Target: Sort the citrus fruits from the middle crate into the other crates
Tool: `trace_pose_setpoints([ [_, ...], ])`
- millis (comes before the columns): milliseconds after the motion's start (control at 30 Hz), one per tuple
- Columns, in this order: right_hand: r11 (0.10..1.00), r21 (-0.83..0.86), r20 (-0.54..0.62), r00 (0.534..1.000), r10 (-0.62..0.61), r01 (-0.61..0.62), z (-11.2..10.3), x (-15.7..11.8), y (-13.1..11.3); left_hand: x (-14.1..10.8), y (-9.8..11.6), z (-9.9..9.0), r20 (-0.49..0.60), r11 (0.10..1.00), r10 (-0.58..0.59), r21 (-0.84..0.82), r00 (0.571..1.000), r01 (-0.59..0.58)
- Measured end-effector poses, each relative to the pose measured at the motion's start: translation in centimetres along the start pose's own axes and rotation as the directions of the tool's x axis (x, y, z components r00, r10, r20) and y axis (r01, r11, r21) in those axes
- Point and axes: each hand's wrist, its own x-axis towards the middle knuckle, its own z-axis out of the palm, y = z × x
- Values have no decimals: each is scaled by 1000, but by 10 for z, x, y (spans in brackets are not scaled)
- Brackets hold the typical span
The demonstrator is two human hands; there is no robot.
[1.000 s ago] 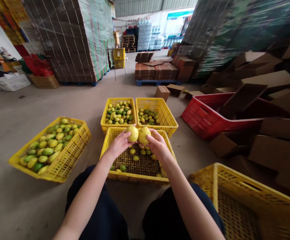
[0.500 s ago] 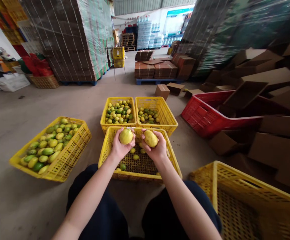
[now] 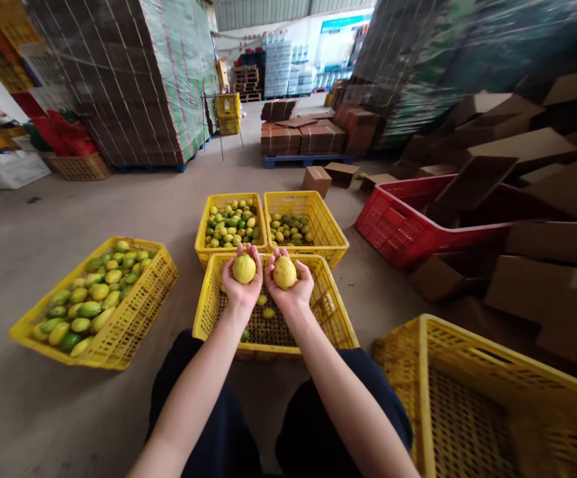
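Observation:
My left hand [image 3: 241, 293] is turned palm up, its fingers cupped around a yellow lemon [image 3: 244, 269]. Close beside it, my right hand [image 3: 298, 292] cradles a second lemon [image 3: 285, 273], slightly blemished, on its upturned palm. Both hands are above the near yellow crate [image 3: 340, 312], where a few yellow and green lemons [image 3: 268, 313] lie on the slatted bottom. My hands and forearms hide part of that crate's inside.
Beyond stand two yellow crates, the left one [image 3: 200, 232] fuller with lemons than the right one [image 3: 335, 226]. Another lemon-filled crate [image 3: 143, 312] is at left. A yellow crate [image 3: 425, 372] stands at near right, with a red crate [image 3: 392, 232] and cardboard boxes [image 3: 532, 279] behind.
Both hands have rolled to a more palm-up hold and come closer together, each still with its lemon. The whole view has shifted slightly.

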Motion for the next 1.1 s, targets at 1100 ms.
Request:
trace_pose_setpoints([
  [1100, 997, 26, -21, 997, 73, -73, 5, 16, 5, 3, 7, 10, -44, 979, -144, -154, 989, 136],
])
